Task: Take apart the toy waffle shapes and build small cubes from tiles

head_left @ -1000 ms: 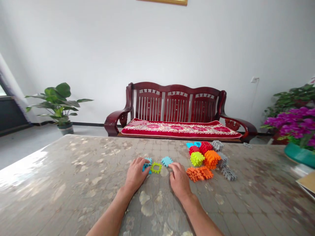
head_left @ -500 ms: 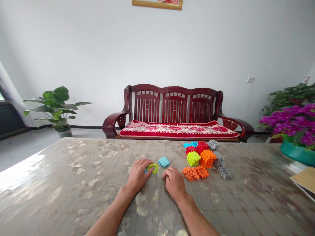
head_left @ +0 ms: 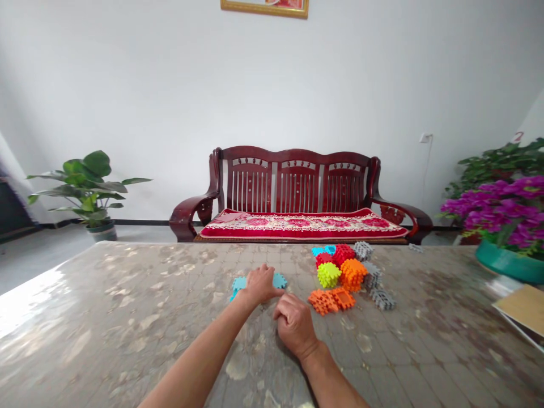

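Observation:
My left hand (head_left: 260, 285) reaches over the table, thumb apart from the fingers, at a light blue toothed tile (head_left: 279, 280) whose right part shows beyond it. Whether the fingers touch this tile is hard to see. Left of that hand, more light blue toothed pieces (head_left: 238, 284) lie partly covered by the hand and wrist. My right hand (head_left: 294, 320) is closed, fingers curled under, just right of and nearer than the left thumb. Anything inside its fingers is hidden. The yellow-green toothed frame is out of sight.
Right of my hands lie orange toothed pieces (head_left: 331, 300), an orange stack (head_left: 353, 275), a yellow-green stack (head_left: 328, 275), red stacks (head_left: 343, 254) and grey pieces (head_left: 383, 298). A flower pot (head_left: 510, 263) and a brown folder (head_left: 522, 309) occupy the right side. A wooden bench (head_left: 293, 181) stands behind the table.
My left hand has moved right, from the yellow-green frame to the light blue tile. The frame has gone from view and blue pieces now show at the left. My right hand stays closed nearby.

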A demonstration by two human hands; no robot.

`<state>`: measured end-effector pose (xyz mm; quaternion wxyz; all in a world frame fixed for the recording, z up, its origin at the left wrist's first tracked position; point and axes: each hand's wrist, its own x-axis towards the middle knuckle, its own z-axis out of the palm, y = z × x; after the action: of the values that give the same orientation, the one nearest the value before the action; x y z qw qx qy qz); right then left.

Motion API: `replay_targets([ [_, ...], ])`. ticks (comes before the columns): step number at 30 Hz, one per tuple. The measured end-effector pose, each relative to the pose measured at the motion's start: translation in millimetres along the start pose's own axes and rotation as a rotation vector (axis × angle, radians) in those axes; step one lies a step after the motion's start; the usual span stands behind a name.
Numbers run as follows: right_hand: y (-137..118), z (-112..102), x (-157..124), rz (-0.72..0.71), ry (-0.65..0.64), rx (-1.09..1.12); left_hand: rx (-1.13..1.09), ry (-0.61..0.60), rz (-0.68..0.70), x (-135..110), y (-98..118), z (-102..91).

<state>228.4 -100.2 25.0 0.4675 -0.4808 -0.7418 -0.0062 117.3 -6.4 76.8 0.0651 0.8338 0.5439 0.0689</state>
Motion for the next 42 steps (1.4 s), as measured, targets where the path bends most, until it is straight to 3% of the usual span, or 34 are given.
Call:
replay_targets([
  [7, 1, 0, 1, 0.042, 0.077, 0.039, -0.01, -0.082, -0.044, 25, 3, 8.4],
  [12, 7, 1, 2, 0.055, 0.15, 0.074, -0.081, -0.077, 0.083, 42, 8, 16.2],
  [19, 14, -1, 2, 0.13, 0.35, 0.225, -0.235, -0.044, 0.265, 58, 22, 34.4],
  [26, 14, 2, 3, 0.272, 0.423, 0.355, -0.316, -0.012, 0.196, 54, 22, 47.2],
  [32, 18, 3, 6, 0.368, 0.447, 0.384, -0.34, -0.024, 0.167, 53, 38, 47.7],
  [42, 20, 2, 6, 0.386, 0.477, 0.392, -0.352, -0.015, 0.155, 54, 50, 54.5],
])
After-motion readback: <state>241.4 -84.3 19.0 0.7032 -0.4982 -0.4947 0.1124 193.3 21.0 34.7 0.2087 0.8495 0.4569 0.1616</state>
